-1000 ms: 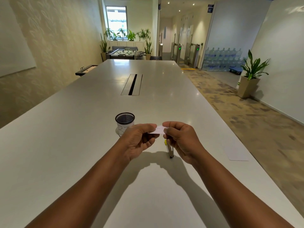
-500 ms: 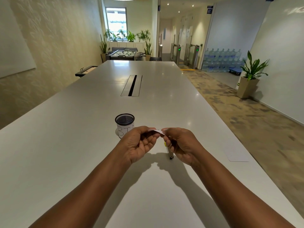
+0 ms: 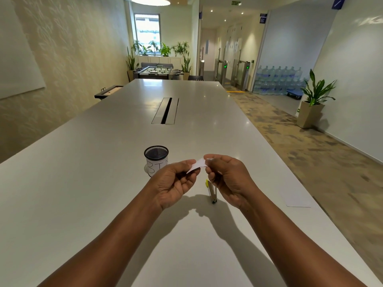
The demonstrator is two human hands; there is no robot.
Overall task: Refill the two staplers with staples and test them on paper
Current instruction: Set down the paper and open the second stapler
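Observation:
A small white slip of paper (image 3: 196,165) is held above the table between both hands. My left hand (image 3: 174,181) pinches its left end and my right hand (image 3: 226,177) pinches its right end. Below my right hand a small stapler (image 3: 211,191) with a yellow tip lies on the white table (image 3: 103,193), partly hidden by my fingers. A second stapler is not in sight.
A black mesh cup (image 3: 156,160) with a handwritten white label stands just beyond my left hand. A white sheet of paper (image 3: 298,198) lies near the table's right edge. A cable slot (image 3: 165,110) runs along the table's middle, farther away.
The slip has been turned and tilted between my fingers, from flat and facing me to slanted. My hands stay over the same spot.

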